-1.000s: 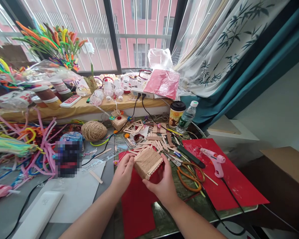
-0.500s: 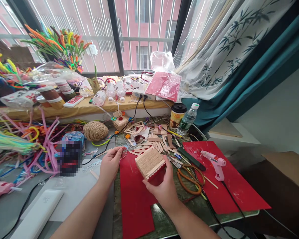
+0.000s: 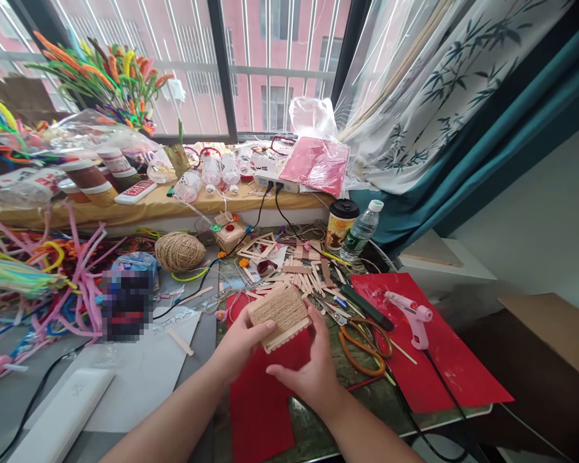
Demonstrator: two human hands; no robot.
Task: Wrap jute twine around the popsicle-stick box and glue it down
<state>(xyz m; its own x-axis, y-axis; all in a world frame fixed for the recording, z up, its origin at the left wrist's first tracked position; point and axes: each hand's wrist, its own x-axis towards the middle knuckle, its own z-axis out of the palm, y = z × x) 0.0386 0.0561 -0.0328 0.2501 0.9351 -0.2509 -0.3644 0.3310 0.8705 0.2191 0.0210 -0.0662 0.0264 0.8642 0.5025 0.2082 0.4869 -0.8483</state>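
Note:
A small craft-stick box (image 3: 280, 315), its top covered with rows of jute twine, is tilted between my hands above a red sheet (image 3: 260, 411). My left hand (image 3: 244, 341) grips its left side, the thumb lying over the twine. Against the box's right edge rest the fingertips of my right hand (image 3: 316, 360); its thumb is stretched out below, apart from the box. The fingers under the box are hidden. A ball of twine (image 3: 179, 251) lies beyond my left hand, and loose craft sticks (image 3: 303, 273) are heaped behind the box.
To the right are brown-handled scissors (image 3: 364, 347) and a pink glue gun (image 3: 412, 315) on another red sheet (image 3: 463, 373). A paper cup (image 3: 341, 225) and a water bottle (image 3: 361, 233) stand at the back. Pipe cleaners (image 3: 19, 270) crowd the left; black cords cross the table.
My left hand has moved right, from beside a thin strand onto the box. The box has shifted slightly left, and my right thumb has come away from it.

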